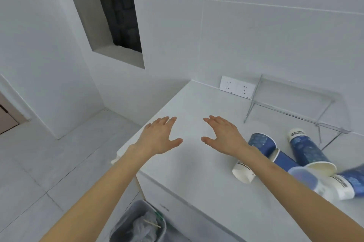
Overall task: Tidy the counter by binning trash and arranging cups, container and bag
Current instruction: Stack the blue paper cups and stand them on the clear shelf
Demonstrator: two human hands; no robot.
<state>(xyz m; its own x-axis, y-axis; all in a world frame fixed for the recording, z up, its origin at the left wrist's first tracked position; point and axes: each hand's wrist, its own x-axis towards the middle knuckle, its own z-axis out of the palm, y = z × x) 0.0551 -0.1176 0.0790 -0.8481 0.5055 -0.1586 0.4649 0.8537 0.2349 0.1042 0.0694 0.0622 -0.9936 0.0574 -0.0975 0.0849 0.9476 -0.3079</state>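
My left hand (160, 136) and my right hand (222, 133) hover palm-down over the bare left end of the white counter (197, 172), fingers spread, holding nothing. To the right of my right forearm lie several blue-and-white paper cups on their sides: one (260, 143) beside my wrist, one (307, 150) further right, another (346, 182) at the frame's right edge. A white cup (243, 171) lies below my forearm. A small clear plastic container (304, 176) sits among them. On the floor below the counter stands a grey bin (137, 224) with crumpled plastic and sticks inside.
A clear acrylic shelf riser (295, 104) stands at the back right of the counter against the tiled wall. A double wall socket (237, 87) sits just above the counter's back edge. Grey tiled floor (49, 163) lies to the left.
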